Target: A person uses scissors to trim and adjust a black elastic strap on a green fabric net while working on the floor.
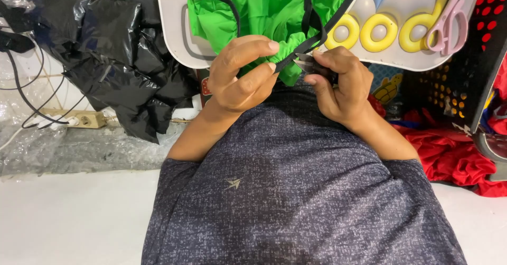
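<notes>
The green garment (264,11) lies bunched on a small white table (174,38) just ahead of the person, its lower edge hanging over the table's near rim and down between the two hands. A black trim strip (296,56) runs along that edge and loops back up across the cloth. The left hand (240,77) pinches the trim and the green cloth between thumb and forefinger, the other fingers curled in below. The right hand (340,83) is closed around a small metal cutting tool (305,63), likely a thread snip, whose pale tip touches the trim just beside the left fingertips; most of the tool is hidden in the fist, so its exact kind cannot be told. Both hands sit close together above the person's lap, which is covered by a speckled grey-blue shirt (296,191). On the table's right part, pink-handled scissors (448,25) rest over raised yellow shapes (377,32) on the tabletop. To the left, a heap of black plastic bags (105,43) is piled against the table, with clear bubble wrap (58,149) under it and a beige power strip (84,120) with cables plugged in lying on the wrap. To the right, red cloth (454,154) is piled on the white floor (68,217), next to a dark perforated crate (449,80).
</notes>
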